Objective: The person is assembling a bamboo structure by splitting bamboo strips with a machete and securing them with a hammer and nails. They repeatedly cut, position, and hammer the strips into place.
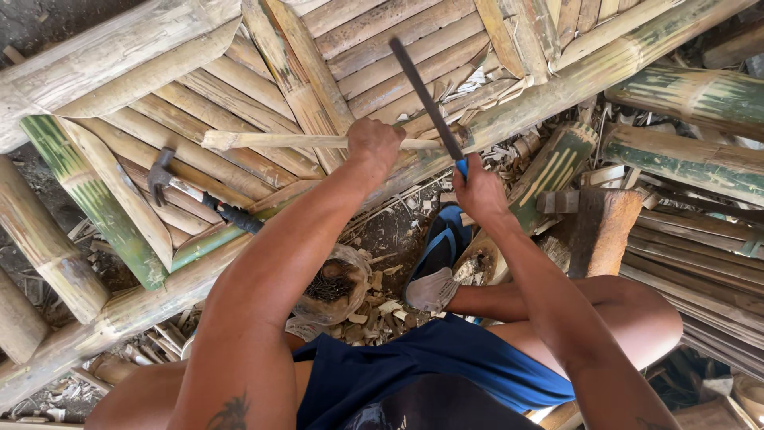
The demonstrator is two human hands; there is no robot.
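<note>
Head view looks down at my two hands over a bamboo frame (pixel 263 95). My left hand (pixel 374 145) is wrapped tight around a thin bamboo stick (pixel 270 141), which lies flat across the slats. My right hand (pixel 477 191) squeezes the blue handle of a long dark knife (pixel 426 99). Its blade points up and away and crosses the stick's right end. A hammer (pixel 187 191) rests on the frame, off to the left.
</note>
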